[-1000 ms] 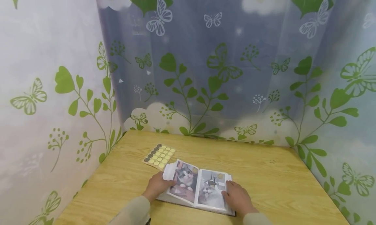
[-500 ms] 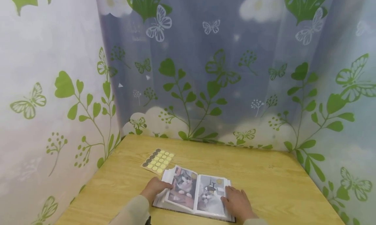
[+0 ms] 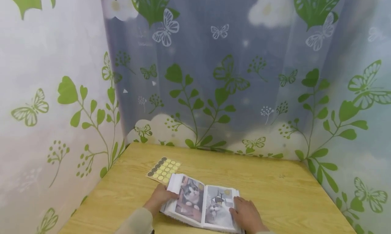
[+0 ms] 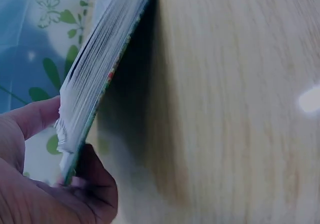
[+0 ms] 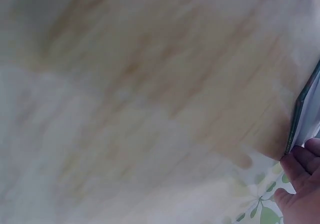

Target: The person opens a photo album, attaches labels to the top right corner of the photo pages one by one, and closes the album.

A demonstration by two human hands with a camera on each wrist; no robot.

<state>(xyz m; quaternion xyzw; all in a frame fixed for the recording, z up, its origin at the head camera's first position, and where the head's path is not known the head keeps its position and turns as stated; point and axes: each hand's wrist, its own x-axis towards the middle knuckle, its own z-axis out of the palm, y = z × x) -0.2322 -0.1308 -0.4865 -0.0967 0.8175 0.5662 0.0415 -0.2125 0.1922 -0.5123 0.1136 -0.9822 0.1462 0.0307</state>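
Note:
A photo album lies spread, with a cat photo on its left page and another cat picture on its right page. My left hand grips the album's left side, thumb on the page edges and fingers curled under the cover, as the left wrist view shows. That half is tilted up off the table. My right hand rests at the right edge, its thumb on the page. In the right wrist view, its fingers touch the album's edge.
Behind the album's left corner lies a sheet of round stickers, yellow with a dark row on one side. The wooden table is enclosed by printed curtains at the back and both sides.
My left hand now lifts the album's left half, which tilts up more than before. The right hand stays at the right edge. The head view has tipped slightly upward.

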